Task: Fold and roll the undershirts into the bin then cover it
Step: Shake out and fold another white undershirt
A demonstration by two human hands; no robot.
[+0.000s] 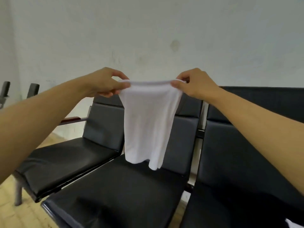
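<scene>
A white undershirt (148,122) hangs in the air above the middle black seat (125,191). My left hand (107,83) pinches its top edge at the left corner. My right hand (192,83) pinches the top edge at the right corner. The edge is stretched flat between both hands and the cloth narrows toward its loose lower end, just above the seat. No bin or lid is in view.
A row of black padded seats runs from a left seat (65,160) to a right seat (246,170), with backrests against a pale wall (148,30). A scrap of white cloth (294,225) shows at the bottom right corner. Wooden floor (9,203) lies at the left.
</scene>
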